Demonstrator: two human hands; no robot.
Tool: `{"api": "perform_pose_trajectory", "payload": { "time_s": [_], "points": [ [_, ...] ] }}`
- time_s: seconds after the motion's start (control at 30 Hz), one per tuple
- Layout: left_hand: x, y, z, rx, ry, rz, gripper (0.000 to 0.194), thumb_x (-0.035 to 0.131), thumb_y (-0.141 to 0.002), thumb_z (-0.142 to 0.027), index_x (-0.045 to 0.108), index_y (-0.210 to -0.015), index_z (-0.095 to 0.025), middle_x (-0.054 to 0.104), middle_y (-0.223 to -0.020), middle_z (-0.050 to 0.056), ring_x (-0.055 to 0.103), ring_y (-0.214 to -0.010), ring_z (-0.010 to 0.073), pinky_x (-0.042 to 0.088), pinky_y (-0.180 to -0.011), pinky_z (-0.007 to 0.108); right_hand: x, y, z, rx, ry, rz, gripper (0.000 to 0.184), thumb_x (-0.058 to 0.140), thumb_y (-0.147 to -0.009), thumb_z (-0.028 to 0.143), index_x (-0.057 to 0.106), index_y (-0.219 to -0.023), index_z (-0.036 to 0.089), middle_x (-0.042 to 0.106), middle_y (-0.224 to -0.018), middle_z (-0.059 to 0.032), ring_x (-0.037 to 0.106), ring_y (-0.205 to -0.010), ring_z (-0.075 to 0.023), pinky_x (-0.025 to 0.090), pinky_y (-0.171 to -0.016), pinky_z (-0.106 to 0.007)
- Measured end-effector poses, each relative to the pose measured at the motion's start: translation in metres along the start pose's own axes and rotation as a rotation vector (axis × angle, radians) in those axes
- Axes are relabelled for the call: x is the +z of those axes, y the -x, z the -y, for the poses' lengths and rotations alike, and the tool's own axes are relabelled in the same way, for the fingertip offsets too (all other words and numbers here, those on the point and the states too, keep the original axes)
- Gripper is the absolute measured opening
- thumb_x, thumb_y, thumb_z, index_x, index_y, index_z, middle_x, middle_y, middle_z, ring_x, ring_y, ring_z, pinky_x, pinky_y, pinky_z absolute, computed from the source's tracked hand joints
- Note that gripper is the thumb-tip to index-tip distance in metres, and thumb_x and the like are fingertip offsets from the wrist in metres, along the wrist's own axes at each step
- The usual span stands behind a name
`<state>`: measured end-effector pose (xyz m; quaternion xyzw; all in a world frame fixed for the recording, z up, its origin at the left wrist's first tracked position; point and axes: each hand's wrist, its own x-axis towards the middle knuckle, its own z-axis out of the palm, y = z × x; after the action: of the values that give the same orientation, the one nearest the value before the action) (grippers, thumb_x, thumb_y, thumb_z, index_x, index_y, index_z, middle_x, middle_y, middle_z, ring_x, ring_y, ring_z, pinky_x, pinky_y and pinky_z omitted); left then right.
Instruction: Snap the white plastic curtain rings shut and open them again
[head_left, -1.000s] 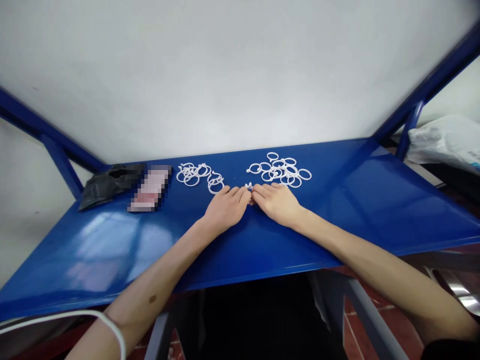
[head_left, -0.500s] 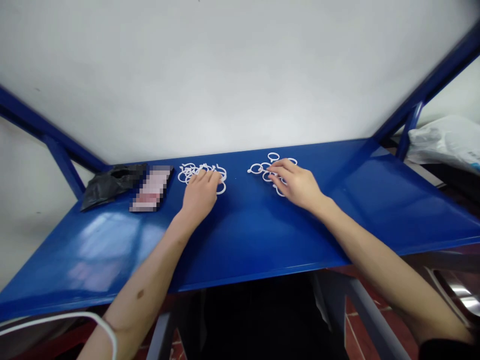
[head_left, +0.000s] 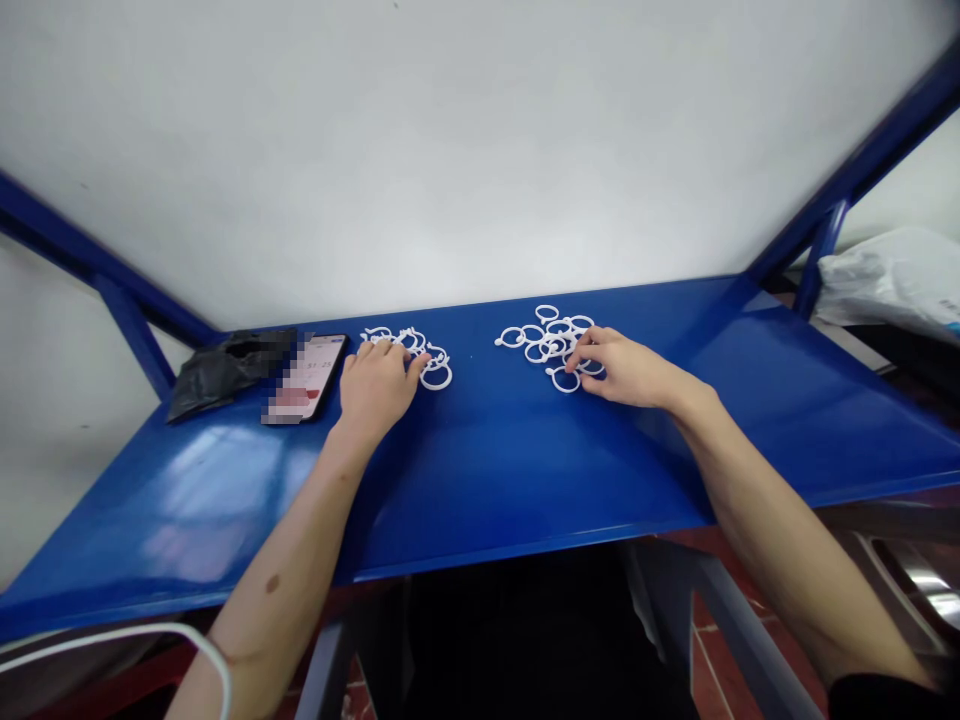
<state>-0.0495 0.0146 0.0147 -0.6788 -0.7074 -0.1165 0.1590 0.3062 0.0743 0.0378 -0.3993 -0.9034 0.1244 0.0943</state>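
Note:
Two groups of thin white plastic rings, several with a small knob, lie on the blue table. My left hand (head_left: pixel 379 388) rests over the near-left side of the left pile of rings (head_left: pixel 436 375), its thumb spread apart and its fingers partly covering the pile. The right group of rings (head_left: pixel 536 348) is spread more loosely, with one ring (head_left: pixel 547 315) apart at its far side. At that group's right edge, my right hand (head_left: pixel 626 368) has bent fingers parted over the rings, touching or just above them. I see nothing held in either hand.
A phone (head_left: pixel 319 372) with a lit, partly blurred screen lies left of the rings, beside a black plastic bag (head_left: pixel 225 370). Blue frame bars (head_left: pixel 135 320) rise at both table ends. A clear plastic bag (head_left: pixel 892 280) is at the right. A white cable (head_left: pixel 150 630) crosses the lower left.
My left hand has shifted left, uncovering more of the left pile. My right hand has moved slightly right and nearer, and more rings of the right group show.

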Motion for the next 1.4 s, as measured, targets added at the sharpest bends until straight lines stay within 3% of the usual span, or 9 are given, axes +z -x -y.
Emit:
{"api": "perform_pose_trajectory", "payload": {
  "time_s": [0.1, 0.27, 0.37, 0.5, 0.57, 0.67, 0.9, 1.2, 1.4],
  "points": [
    [0.0, 0.0, -0.001, 0.046, 0.038, -0.061, 0.039, 0.048, -0.1, -0.046, 0.071, -0.099, -0.014, 0.071, -0.104, 0.014, 0.059, -0.105, 0.0331, 0.044, -0.087, 0.043, 0.004, 0.0, 0.001, -0.006, 0.007, 0.045, 0.016, 0.064, -0.084, 0.022, 0.076, -0.096, 0.023, 0.061, -0.115, -0.0099, 0.059, -0.111, -0.0281, 0.052, -0.093, -0.042],
    [-0.002, 0.003, -0.018, 0.286, 0.223, -0.156, 0.025, 0.052, -0.1, -0.035, 0.07, -0.099, -0.018, 0.072, -0.101, 0.009, 0.06, -0.102, 0.0284, 0.046, -0.09, 0.043, 0.015, -0.003, 0.018, -0.102, -0.071, 0.038, 0.007, 0.064, -0.087, 0.019, 0.071, -0.088, 0.02, 0.063, -0.108, -0.0077, 0.063, -0.099, -0.0219, 0.052, -0.085, -0.036],
    [-0.004, 0.009, -0.033, 0.43, 0.33, -0.125, 0.023, 0.051, -0.101, -0.032, 0.07, -0.104, -0.018, 0.072, -0.104, 0.009, 0.061, -0.101, 0.0252, 0.048, -0.093, 0.042, 0.02, -0.006, 0.032, -0.14, -0.113, 0.029, 0.007, 0.06, -0.091, 0.019, 0.066, -0.095, 0.02, 0.066, -0.103, -0.0055, 0.063, -0.089, -0.0189, 0.051, -0.079, -0.033],
    [-0.005, 0.014, -0.044, 0.524, 0.372, -0.057, 0.025, 0.049, -0.103, -0.032, 0.069, -0.105, -0.017, 0.071, -0.104, 0.009, 0.06, -0.1, 0.0234, 0.048, -0.093, 0.042, 0.021, -0.02, 0.035, -0.237, -0.018, -0.107, 0.011, 0.053, -0.097, 0.019, 0.064, -0.1, 0.019, 0.067, -0.1, -0.0079, 0.061, -0.094, -0.0217, 0.048, -0.084, -0.035],
    [-0.005, 0.014, -0.045, 0.535, 0.367, -0.036, 0.025, 0.049, -0.103, -0.031, 0.069, -0.104, -0.017, 0.072, -0.103, 0.008, 0.06, -0.099, 0.0231, 0.048, -0.094, 0.041, 0.016, -0.035, 0.03, -0.276, 0.093, -0.157, 0.015, 0.05, -0.099, 0.018, 0.065, -0.101, 0.018, 0.068, -0.101, -0.0098, 0.059, -0.096, -0.0234, 0.047, -0.084, -0.037],
    [-0.004, 0.013, -0.043, 0.529, 0.362, -0.024, 0.024, 0.049, -0.103, -0.03, 0.069, -0.102, -0.017, 0.072, -0.102, 0.008, 0.06, -0.098, 0.023, 0.048, -0.093, 0.04, 0.006, -0.065, 0.018, -0.324, 0.181, -0.114, 0.016, 0.051, -0.099, 0.017, 0.067, -0.099, 0.018, 0.07, -0.099, -0.009, 0.059, -0.093, -0.023, 0.045, -0.08, -0.035],
    [-0.005, 0.014, -0.044, 0.515, 0.357, -0.003, 0.025, 0.049, -0.103, -0.032, 0.069, -0.101, -0.017, 0.071, -0.101, 0.007, 0.059, -0.099, 0.023, 0.047, -0.093, 0.039, 0.005, -0.108, -0.003, -0.399, 0.114, -0.006, 0.023, 0.052, -0.099, 0.022, 0.072, -0.089, 0.022, 0.069, -0.086, -0.0052, 0.058, -0.082, -0.0193, 0.044, -0.074, -0.034],
    [-0.004, 0.016, -0.048, 0.541, 0.377, 0.001, 0.023, 0.05, -0.102, -0.03, 0.069, -0.102, -0.017, 0.071, -0.1, 0.008, 0.061, -0.1, 0.0235, 0.05, -0.094, 0.041, 0.012, -0.1, 0.011, -0.428, 0.291, -0.039, 0.015, 0.056, -0.097, 0.017, 0.07, -0.091, 0.018, 0.07, -0.089, -0.0079, 0.053, -0.088, -0.0238, 0.044, -0.076, -0.035],
    [-0.004, 0.017, -0.055, 0.519, 0.456, -0.193, 0.014, 0.051, -0.101, -0.022, 0.06, -0.111, -0.017, 0.065, -0.12, 0.011, 0.062, -0.112, 0.0216, 0.052, -0.097, 0.037, 0.022, -0.061, 0.059, -0.482, 0.309, -0.141, 0.025, 0.042, -0.104, 0.022, 0.066, -0.101, 0.014, 0.068, -0.095, -0.0103, 0.056, -0.085, -0.0218, 0.045, -0.077, -0.035]
  ]
}}
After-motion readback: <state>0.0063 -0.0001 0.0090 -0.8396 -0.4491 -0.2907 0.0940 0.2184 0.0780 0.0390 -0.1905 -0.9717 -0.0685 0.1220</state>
